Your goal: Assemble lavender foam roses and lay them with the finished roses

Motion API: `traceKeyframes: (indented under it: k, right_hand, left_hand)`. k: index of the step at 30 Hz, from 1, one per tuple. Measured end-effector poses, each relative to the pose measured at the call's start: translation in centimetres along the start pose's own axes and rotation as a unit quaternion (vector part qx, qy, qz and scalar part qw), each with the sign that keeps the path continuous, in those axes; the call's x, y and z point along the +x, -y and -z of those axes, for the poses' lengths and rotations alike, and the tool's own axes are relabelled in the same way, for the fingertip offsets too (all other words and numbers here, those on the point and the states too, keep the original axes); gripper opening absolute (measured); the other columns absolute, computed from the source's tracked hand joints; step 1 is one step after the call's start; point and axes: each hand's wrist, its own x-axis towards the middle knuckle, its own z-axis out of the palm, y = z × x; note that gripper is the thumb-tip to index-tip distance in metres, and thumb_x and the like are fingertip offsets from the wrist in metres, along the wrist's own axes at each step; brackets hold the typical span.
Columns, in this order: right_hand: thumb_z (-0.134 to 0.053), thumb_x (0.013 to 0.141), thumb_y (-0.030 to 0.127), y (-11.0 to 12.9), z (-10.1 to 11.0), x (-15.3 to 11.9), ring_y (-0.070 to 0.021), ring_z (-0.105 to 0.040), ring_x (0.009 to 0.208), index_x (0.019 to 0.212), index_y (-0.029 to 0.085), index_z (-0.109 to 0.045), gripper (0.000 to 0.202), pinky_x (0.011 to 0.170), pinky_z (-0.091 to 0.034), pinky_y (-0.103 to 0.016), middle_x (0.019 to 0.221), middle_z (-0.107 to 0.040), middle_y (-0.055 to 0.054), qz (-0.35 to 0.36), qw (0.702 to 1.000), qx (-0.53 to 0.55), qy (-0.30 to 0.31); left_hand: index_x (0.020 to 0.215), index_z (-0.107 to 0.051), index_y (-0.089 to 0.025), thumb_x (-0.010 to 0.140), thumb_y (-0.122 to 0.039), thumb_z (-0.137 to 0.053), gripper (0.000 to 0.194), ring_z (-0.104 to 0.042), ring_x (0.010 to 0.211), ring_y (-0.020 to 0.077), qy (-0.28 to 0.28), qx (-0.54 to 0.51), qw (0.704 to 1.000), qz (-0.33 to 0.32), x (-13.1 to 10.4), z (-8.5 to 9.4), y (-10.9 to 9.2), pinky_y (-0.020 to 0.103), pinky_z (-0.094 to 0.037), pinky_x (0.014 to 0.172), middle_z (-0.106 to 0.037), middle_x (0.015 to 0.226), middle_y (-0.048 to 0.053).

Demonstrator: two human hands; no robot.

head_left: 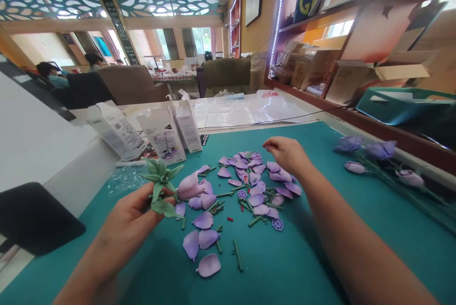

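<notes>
My left hand [137,224] is closed on a toy flower's green leafy part [162,176]. A pinkish-purple blossom [188,186] sticks out to the right of it, seemingly attached. Above the far right side of a pile of loose purple petals [245,162], my right hand [287,153] has its thumb and fingers pressed together; whatever they pinch, if anything, is hidden. Green stem pieces [237,255], purple spoked discs [277,224] and small red pieces [230,219] lie between the hands. Single petals [208,265] are scattered nearer to me.
The green mat [149,271] covers the table. White boxes [162,134] and a clear plastic bag [126,181] stand at the back left. Purple flowers on long stems [381,150] lie at the right. A teal bin [402,110] and cardboard boxes [363,79] are beyond, and people sit far off.
</notes>
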Motion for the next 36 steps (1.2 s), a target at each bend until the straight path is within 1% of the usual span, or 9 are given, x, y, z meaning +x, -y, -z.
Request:
traceKeyframes:
  k: [6, 13, 16, 20, 24, 26, 28, 31, 36]
  right_hand:
    - [-0.047, 0.091, 0.019, 1.6, -3.9, -0.7, -0.0219, -0.058, 0.096, 0.101, 0.021, -0.072, 0.027, 0.075, -0.043, -0.029, 0.102, -0.068, -0.009, 0.062, 0.994, -0.058, 0.063]
    - [-0.049, 0.089, 0.016, 1.5, -5.9, -1.2, -0.0247, -0.053, 0.094, 0.091, 0.017, -0.072, 0.023, 0.074, -0.04, -0.031, 0.101, -0.065, -0.013, 0.093, 0.988, -0.094, 0.081]
    - [-0.046, 0.09, 0.015, 1.3, -6.1, -1.1, -0.0245, -0.053, 0.094, 0.084, 0.016, -0.07, 0.024, 0.073, -0.039, -0.031, 0.099, -0.065, -0.014, 0.091, 0.99, -0.089, 0.068]
    - [-0.043, 0.093, 0.018, 1.5, -5.4, -1.0, -0.0232, -0.055, 0.092, 0.091, 0.016, -0.064, 0.021, 0.074, -0.04, -0.031, 0.1, -0.066, -0.013, 0.077, 0.995, -0.047, 0.034]
    - [-0.041, 0.095, 0.027, 3.0, -3.6, -1.0, -0.0161, -0.055, 0.066, 0.088, 0.019, -0.054, 0.017, 0.06, -0.041, -0.027, 0.08, -0.066, -0.005, 0.062, 0.997, 0.048, 0.019]
    - [-0.044, 0.093, 0.037, 4.4, -2.4, -1.4, -0.0139, -0.051, 0.059, 0.08, 0.021, -0.049, 0.022, 0.055, -0.039, -0.026, 0.072, -0.062, -0.001, 0.06, 0.977, 0.201, 0.025]
    - [-0.049, 0.09, 0.039, 5.9, -1.1, -2.1, -0.0124, -0.048, 0.058, 0.075, 0.021, -0.047, 0.023, 0.054, -0.04, -0.025, 0.073, -0.059, 0.0, 0.095, 0.943, 0.315, 0.043]
    - [-0.055, 0.086, 0.035, 8.0, 0.5, -3.3, -0.0126, -0.049, 0.064, 0.08, 0.02, -0.054, 0.016, 0.056, -0.042, -0.025, 0.075, -0.057, 0.0, 0.142, 0.904, 0.399, 0.067]
    - [-0.065, 0.081, 0.032, 9.9, 2.0, -5.0, -0.0132, -0.055, 0.069, 0.088, 0.019, -0.061, 0.015, 0.058, -0.048, -0.026, 0.08, -0.058, -0.002, 0.138, 0.835, 0.521, 0.112]
  left_hand:
    - [0.079, -0.07, -0.024, 0.067, -0.038, -0.076, 0.019, -0.063, 0.073, 0.0237, 0.008, 0.019, 1.0, 0.0, 0.2, -0.1, 0.3, 0.029, -0.052, 0.062, -0.069, 0.076, 0.003]
    - [0.085, -0.069, -0.025, 0.07, -0.034, -0.075, 0.018, -0.063, 0.076, 0.0225, 0.038, 0.021, 0.999, -0.023, 0.2, 0.0, 0.9, 0.027, -0.051, 0.065, -0.07, 0.082, 0.003]
    - [0.083, -0.069, -0.024, 0.067, -0.033, -0.076, 0.02, -0.061, 0.074, 0.0218, 0.029, 0.022, 0.999, -0.02, 0.2, 0.0, 0.7, 0.026, -0.05, 0.062, -0.068, 0.079, 0.003]
    - [0.079, -0.067, -0.021, 0.066, -0.034, -0.077, 0.021, -0.057, 0.067, 0.0185, 0.011, 0.014, 1.0, -0.013, 0.1, -0.2, -0.2, 0.025, -0.047, 0.059, -0.064, 0.07, 0.001]
    - [0.076, -0.065, -0.021, 0.068, -0.034, -0.075, 0.019, -0.051, 0.06, 0.0138, -0.014, -0.028, 0.999, -0.016, 0.0, -0.3, -0.9, 0.023, -0.043, 0.056, -0.06, 0.067, -0.001]
    - [0.077, -0.065, -0.021, 0.068, -0.033, -0.076, 0.018, -0.049, 0.059, 0.012, -0.029, -0.061, 0.997, -0.02, -0.2, -0.1, -1.0, 0.023, -0.041, 0.056, -0.058, 0.066, -0.003]
    - [0.079, -0.065, -0.02, 0.068, -0.034, -0.076, 0.02, -0.047, 0.058, 0.0108, -0.043, -0.102, 0.994, -0.021, -0.3, 0.0, -1.1, 0.022, -0.039, 0.055, -0.056, 0.065, -0.004]
    - [0.079, -0.063, -0.019, 0.066, -0.038, -0.078, 0.028, -0.044, 0.055, 0.0097, -0.058, -0.17, 0.984, -0.007, -0.5, 0.0, -1.5, 0.023, -0.036, 0.053, -0.053, 0.061, -0.005]
    - [0.075, -0.06, -0.017, 0.066, -0.043, -0.079, 0.034, -0.041, 0.052, 0.0086, -0.037, -0.248, 0.968, 0.022, -0.7, -0.5, -2.7, 0.023, -0.031, 0.052, -0.047, 0.053, -0.006]
